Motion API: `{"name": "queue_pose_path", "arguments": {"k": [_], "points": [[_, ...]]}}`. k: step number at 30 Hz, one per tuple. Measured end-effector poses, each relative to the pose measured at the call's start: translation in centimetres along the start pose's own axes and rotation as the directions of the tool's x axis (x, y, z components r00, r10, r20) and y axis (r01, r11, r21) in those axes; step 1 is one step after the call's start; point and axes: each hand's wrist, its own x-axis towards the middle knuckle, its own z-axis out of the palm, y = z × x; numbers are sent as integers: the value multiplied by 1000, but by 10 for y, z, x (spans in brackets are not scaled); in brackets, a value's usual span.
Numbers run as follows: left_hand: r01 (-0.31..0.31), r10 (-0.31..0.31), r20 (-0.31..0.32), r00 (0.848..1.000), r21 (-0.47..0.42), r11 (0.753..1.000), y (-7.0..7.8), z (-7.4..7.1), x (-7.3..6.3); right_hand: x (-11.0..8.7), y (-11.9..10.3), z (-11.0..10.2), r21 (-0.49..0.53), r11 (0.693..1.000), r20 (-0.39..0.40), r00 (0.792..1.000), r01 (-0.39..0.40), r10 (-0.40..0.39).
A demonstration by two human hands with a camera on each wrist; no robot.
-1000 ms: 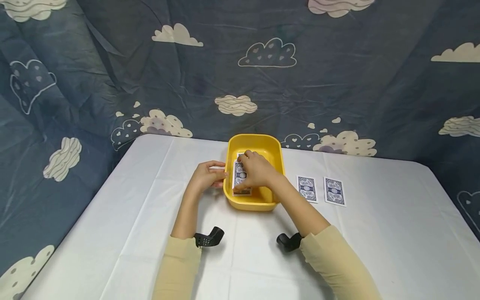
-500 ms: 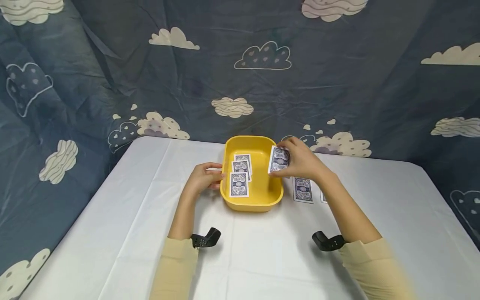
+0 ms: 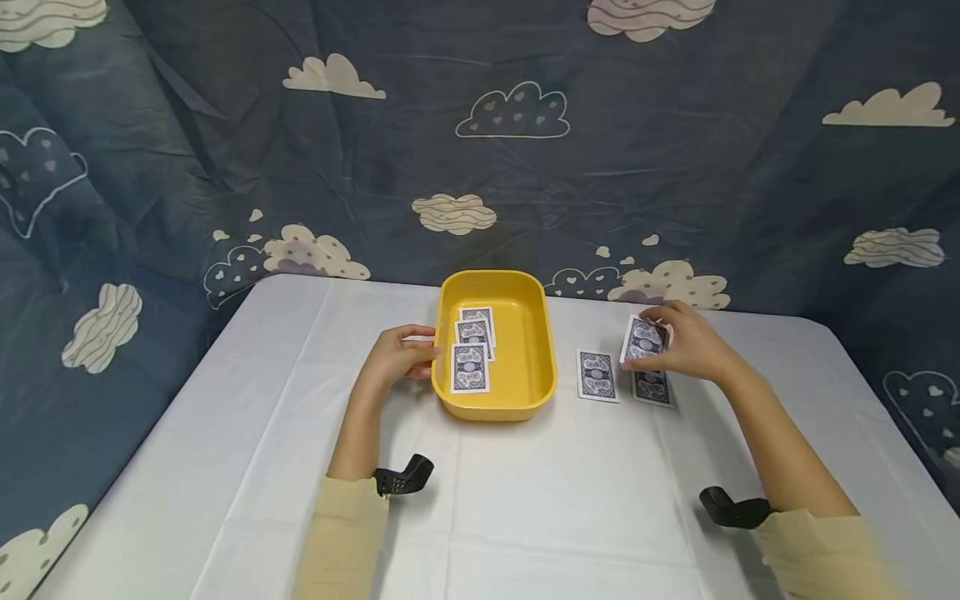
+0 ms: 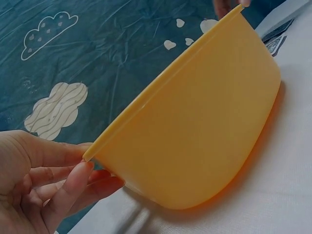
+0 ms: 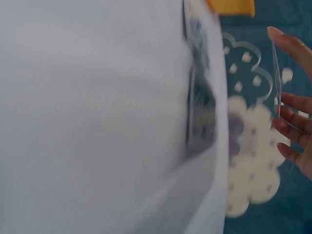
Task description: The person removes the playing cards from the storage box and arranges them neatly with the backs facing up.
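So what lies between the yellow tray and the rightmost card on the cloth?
One patterned card lies between the yellow tray and the rightmost card, with bare white cloth on both sides. The head view shows it.

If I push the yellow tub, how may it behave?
The yellow tub looks smooth and thin-walled, so probably light but stiff. Being broad and low, it would likely slide rather than tip. The overlapping cards inside may shift.

**Yellow against blue and white**

My feed shows a plain yellow tray [image 3: 523, 350] and cards [image 3: 469, 367] backed in dark blue scrollwork with white borders. The bench [image 3: 570, 508] is plain white; behind its far edge I get a dark blue backdrop [image 3: 405, 150] with cream clouds [image 3: 333, 77]. Sleeves [image 3: 341, 537] are beige, wrist cameras [image 3: 403, 477] black.
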Motion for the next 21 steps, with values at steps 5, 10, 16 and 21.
{"name": "queue_pose_path", "arguments": {"k": [5, 10, 16, 21], "points": [[5, -5, -6, 1000, -1, 1000, -1, 0, 0, -12, 31, -3, -27, 999, 15, 999, -32, 32], [2, -2, 1, 1000, 0, 1000, -2, 0, 0, -22, 58, -4, -41, 998, 46, 998, -46, 48], [-2, 2, 2, 1000, 1, 1000, -2, -1, 1, -29, 79, -1, -46, 999, 140, 990, -24, 30], [13, -13, 1, 1000, 4, 1000, -2, -1, 2, -34, 91, 3, -65, 998, 203, 979, -1, 15]]}}
